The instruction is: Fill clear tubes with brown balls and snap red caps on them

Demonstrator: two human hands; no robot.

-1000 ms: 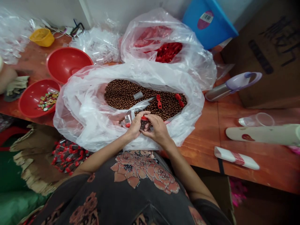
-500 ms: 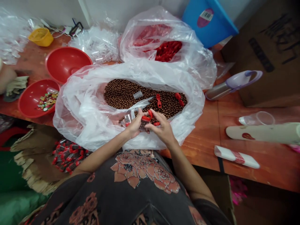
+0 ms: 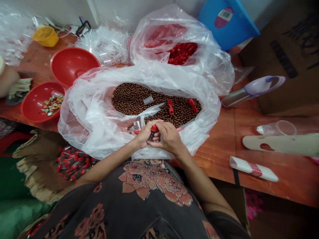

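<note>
My left hand (image 3: 143, 136) and my right hand (image 3: 168, 137) meet at the near edge of a big clear plastic bag (image 3: 87, 109) full of small brown balls (image 3: 132, 99). Between them they grip a small vial with a red cap (image 3: 154, 128); the fingers of both are closed round it. Two loose red caps (image 3: 170, 107) and another pair (image 3: 192, 105) lie on the brown balls, along with an empty clear vial (image 3: 149, 100). A small filled vial (image 3: 137, 126) rests just left of my left hand.
A second clear bag of red caps (image 3: 181, 53) sits behind. Two red bowls (image 3: 72, 64) (image 3: 32, 99) stand at left, one holding wrapped sweets (image 3: 52, 104). A box of finished red-capped vials (image 3: 72, 161) lies below the table edge. Blue bin (image 3: 226, 20), purple scoop (image 3: 251, 91), cardboard box (image 3: 289, 59) at right.
Half a second ago my right hand held red caps apart above the vial; now both hands have closed together again with the red cap on the vial between them.
</note>
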